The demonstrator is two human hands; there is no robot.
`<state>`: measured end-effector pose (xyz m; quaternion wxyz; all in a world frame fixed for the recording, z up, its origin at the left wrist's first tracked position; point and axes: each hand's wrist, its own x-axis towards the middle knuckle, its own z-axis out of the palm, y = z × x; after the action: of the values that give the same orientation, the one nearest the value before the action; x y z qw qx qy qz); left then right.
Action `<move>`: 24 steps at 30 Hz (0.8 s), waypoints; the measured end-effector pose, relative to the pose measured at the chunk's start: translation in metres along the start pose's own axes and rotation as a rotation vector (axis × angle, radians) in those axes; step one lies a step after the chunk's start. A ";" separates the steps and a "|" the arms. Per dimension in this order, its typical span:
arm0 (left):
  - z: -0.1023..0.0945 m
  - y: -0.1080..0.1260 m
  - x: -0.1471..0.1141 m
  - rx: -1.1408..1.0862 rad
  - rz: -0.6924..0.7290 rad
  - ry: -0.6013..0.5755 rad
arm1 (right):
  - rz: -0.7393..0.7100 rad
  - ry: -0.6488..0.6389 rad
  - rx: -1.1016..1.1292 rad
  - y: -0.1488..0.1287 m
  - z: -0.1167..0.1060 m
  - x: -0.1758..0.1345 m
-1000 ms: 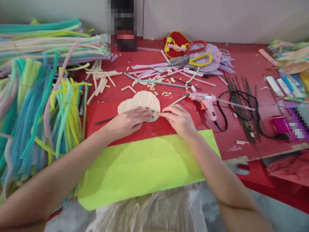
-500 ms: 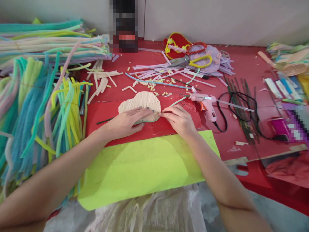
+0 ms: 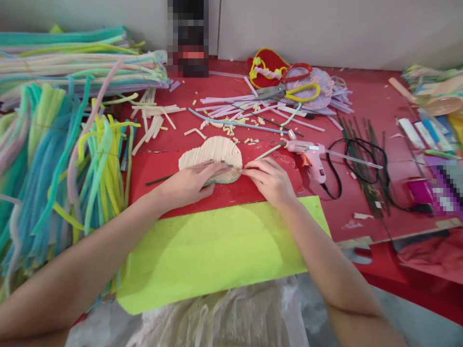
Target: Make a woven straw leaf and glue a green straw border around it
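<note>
The pad (image 3: 217, 148) lies on a red board (image 3: 154, 166) left of the glue gun (image 3: 311, 154), with the right hand (image 3: 269, 179) between pad and gun. The left hand (image 3: 188, 182) is laid flat over the pad's near part, fingers long and loosely together, clasping nothing; the right thumb and fingers are pinched on the rim at the end toward the gun (whether a fine strand is caught there too is too small to tell). The pad should be light, soft on top yet firm enough to lie flat, and hardly slippery, though its strips might lift or fray if picked at; a flat palm to steady it and a pinch at the edge seem the right holds. Its outline is rounded and lobed, its cream face ribbed by strips set side by side, with a thin green line along the near rim. The gun looks like smooth pink plastic, a pale green strip (image 3: 268, 152) lying by its nozzle. Beyond it are scissors (image 3: 303, 92) and straight lilac stems (image 3: 222, 112); to its right, thin dark wires (image 3: 376, 185); on its near side, leftward, a smooth lime sheet (image 3: 217, 250); far to its left, fuzzy, bendy bundles (image 3: 47, 159).
</note>
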<state>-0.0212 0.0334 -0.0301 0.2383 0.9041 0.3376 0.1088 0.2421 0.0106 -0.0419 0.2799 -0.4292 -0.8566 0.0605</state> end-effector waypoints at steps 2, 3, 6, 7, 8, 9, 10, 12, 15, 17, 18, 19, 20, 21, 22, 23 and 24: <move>0.001 0.000 0.000 0.005 0.002 0.002 | 0.001 -0.003 -0.003 0.000 0.000 0.000; 0.001 0.000 0.000 0.005 0.003 0.005 | 0.003 -0.004 -0.005 0.000 0.000 0.000; 0.002 0.000 0.001 0.001 -0.006 0.006 | 0.003 -0.003 -0.008 -0.001 0.000 0.000; 0.003 0.000 0.001 0.000 -0.012 0.005 | 0.003 -0.004 -0.008 -0.001 -0.001 0.000; 0.002 0.000 0.001 -0.002 -0.017 0.003 | 0.002 -0.004 -0.008 -0.001 -0.001 0.000; 0.002 0.001 0.001 -0.004 -0.022 0.000 | 0.001 -0.005 -0.009 -0.001 -0.001 0.000; 0.002 0.001 0.001 -0.006 -0.025 -0.002 | 0.000 -0.005 -0.010 -0.002 -0.001 0.000; 0.002 0.002 0.002 -0.012 -0.028 -0.001 | 0.001 -0.006 -0.013 -0.002 -0.001 0.000; 0.001 0.003 0.002 -0.036 -0.038 0.003 | 0.005 -0.007 -0.007 -0.002 -0.001 0.001; 0.000 0.005 0.003 -0.065 -0.053 0.001 | 0.014 -0.009 0.003 -0.001 -0.001 0.000; -0.001 0.006 0.003 -0.078 -0.063 -0.003 | 0.019 -0.011 0.008 -0.001 0.000 0.000; -0.002 0.007 0.003 -0.087 -0.075 -0.007 | 0.024 -0.013 0.011 -0.001 0.000 0.000; -0.003 0.008 0.003 -0.094 -0.087 -0.011 | 0.028 -0.014 0.013 -0.001 0.000 0.000; -0.004 0.008 0.003 -0.099 -0.097 -0.015 | 0.029 -0.012 0.013 -0.001 0.000 0.000; -0.005 0.009 0.003 -0.107 -0.105 -0.018 | 0.027 -0.009 0.012 0.000 0.000 0.000; -0.005 0.009 0.003 -0.119 -0.110 -0.022 | 0.022 -0.002 0.009 0.000 0.000 0.000; -0.005 0.009 0.003 -0.133 -0.111 -0.025 | 0.014 0.007 0.006 0.000 0.000 0.000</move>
<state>-0.0155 0.0316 -0.0211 0.3077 0.8673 0.3764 0.1064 0.2419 0.0104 -0.0424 0.2835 -0.4348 -0.8524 0.0634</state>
